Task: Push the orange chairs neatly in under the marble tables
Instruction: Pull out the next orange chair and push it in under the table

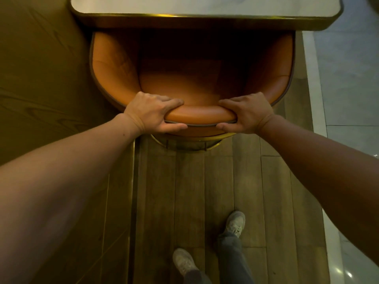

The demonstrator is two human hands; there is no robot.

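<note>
An orange leather tub chair (114,64) stands right in front of me, its curved back toward me. The front of its seat lies in shadow under the edge of the marble table (205,5), which has a gold rim. My left hand (151,113) grips the top of the chair back on the left, fingers over the inside and thumb on the outside. My right hand (248,113) grips the same back rail on the right in the same way. A gold ring base (184,143) shows below the chair back.
A brown wood-grain panel (41,68) stands close on the chair's left. Wooden floor planks (188,191) run under me, with my two feet (235,222) on them. A pale stone strip and grey marble floor (348,78) lie to the right.
</note>
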